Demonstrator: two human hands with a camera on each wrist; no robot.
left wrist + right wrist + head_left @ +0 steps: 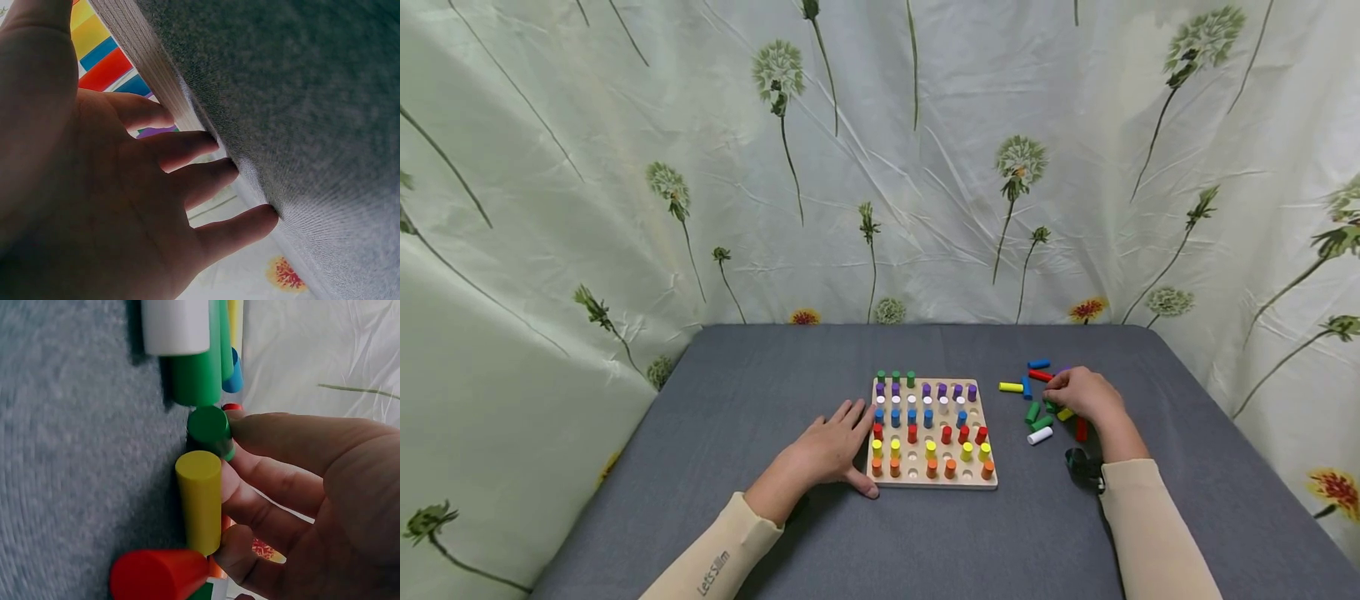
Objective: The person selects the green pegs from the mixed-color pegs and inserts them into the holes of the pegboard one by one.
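A wooden pegboard (912,481) lies mid-table, with rows of coloured pegs standing in its holes. At its left edge rests my left hand (827,446), fingers spread and thumb by the near left corner; in the left wrist view the fingertips (265,215) meet the grey cloth. To the right of the board, my right hand (1088,400) reaches into a scatter of loose pegs. Its thumb and a finger pinch a green peg (209,427), low over the cloth. Right beside that peg lie a yellow peg (200,503) and a red peg (153,575).
Around the right hand lie a white peg (1040,436), a blue peg (1039,364), another yellow peg (1011,387) and several green ones. A dark object with a cable (1082,467) is at the right wrist. Behind the table hangs a flower-patterned curtain (925,208).
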